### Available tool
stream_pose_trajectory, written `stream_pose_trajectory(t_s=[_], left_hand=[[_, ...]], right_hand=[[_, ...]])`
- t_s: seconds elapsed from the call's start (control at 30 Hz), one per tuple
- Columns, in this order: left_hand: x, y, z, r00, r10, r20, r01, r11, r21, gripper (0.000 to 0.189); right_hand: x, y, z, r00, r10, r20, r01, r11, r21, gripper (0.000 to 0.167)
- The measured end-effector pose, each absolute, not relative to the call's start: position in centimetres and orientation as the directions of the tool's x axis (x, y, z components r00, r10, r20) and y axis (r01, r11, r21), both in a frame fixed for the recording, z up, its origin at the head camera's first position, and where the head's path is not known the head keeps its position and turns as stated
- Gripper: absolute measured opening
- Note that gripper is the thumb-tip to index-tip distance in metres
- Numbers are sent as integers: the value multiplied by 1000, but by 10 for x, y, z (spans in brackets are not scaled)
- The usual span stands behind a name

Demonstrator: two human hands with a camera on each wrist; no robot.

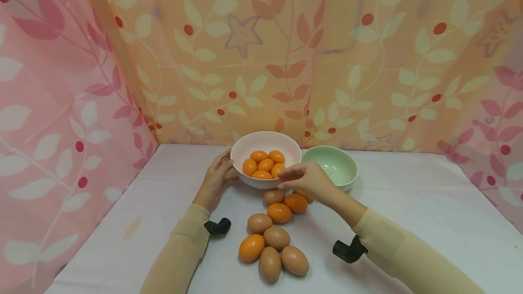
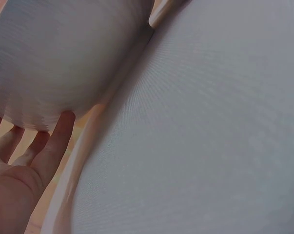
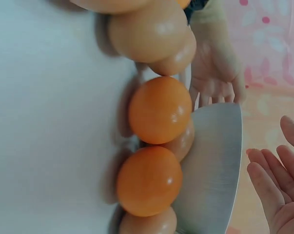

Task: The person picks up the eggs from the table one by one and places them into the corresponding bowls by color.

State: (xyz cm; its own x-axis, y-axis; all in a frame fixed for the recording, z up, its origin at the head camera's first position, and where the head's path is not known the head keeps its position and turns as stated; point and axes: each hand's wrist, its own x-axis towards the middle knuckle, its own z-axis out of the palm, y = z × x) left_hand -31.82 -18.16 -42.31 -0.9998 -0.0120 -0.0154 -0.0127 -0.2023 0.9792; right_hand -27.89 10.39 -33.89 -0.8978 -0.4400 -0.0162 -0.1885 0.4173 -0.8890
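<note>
A pale pinkish-white bowl (image 1: 265,142) at the table's back holds several smooth orange eggs (image 1: 265,165). Against its left outer side rest the extended fingers of my left hand (image 1: 216,178); the left wrist view shows their tips on the bowl's wall (image 2: 73,58). My right hand (image 1: 312,183) is over the bowl's right front rim, near the orange eggs inside. In the right wrist view its fingers are spread loosely with nothing between them. Several brown eggs (image 1: 295,260) and a few loose orange eggs (image 1: 251,248) lie on the table in front of the bowl.
A light green bowl (image 1: 345,167) stands just right of the pinkish bowl, partly hidden by my right hand. White cloth (image 1: 408,221) covers the table. A patterned curtain (image 1: 261,80) hangs behind the back edge, with pink cloth (image 1: 45,149) at the left side.
</note>
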Motion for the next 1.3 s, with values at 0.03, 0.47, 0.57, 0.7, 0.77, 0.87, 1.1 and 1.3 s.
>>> stream_pose_trajectory(t_s=[0.03, 0.47, 0.57, 0.7, 0.77, 0.87, 1.1, 1.3], left_hand=[[-318, -182, -423, -1000, -13, -16, -13, -202, 979, 50], [-316, -182, -422, -1000, -9, -12, -10, -203, 979, 50], [-316, -182, -422, -1000, -9, -14, -11, -202, 979, 51], [-316, -182, -422, -1000, -6, -10, -9, -196, 981, 51], [-316, -182, -421, -1000, -3, -8, -7, -195, 981, 51], [-315, -181, -422, -1000, 1, -8, -8, -198, 980, 51], [-316, -182, -422, -1000, 0, -14, -14, -199, 980, 52], [-318, -181, -424, -1000, -3, 8, 8, -209, 978, 53]], right_hand=[[-276, 107, -340, -893, -450, -15, -190, 407, -894, 37], [-235, 135, -353, -875, -484, -28, -142, 313, -939, 45], [-229, 138, -356, -871, -489, -37, -124, 292, -948, 48], [-221, 142, -361, -871, -489, -52, -107, 290, -951, 49], [-218, 143, -364, -870, -488, -66, -94, 296, -951, 48], [-213, 145, -368, -861, -503, -78, -84, 293, -952, 47], [-202, 148, -376, -834, -542, -104, -51, 263, -964, 46], [-196, 149, -382, -825, -556, -96, -66, 263, -963, 45]])
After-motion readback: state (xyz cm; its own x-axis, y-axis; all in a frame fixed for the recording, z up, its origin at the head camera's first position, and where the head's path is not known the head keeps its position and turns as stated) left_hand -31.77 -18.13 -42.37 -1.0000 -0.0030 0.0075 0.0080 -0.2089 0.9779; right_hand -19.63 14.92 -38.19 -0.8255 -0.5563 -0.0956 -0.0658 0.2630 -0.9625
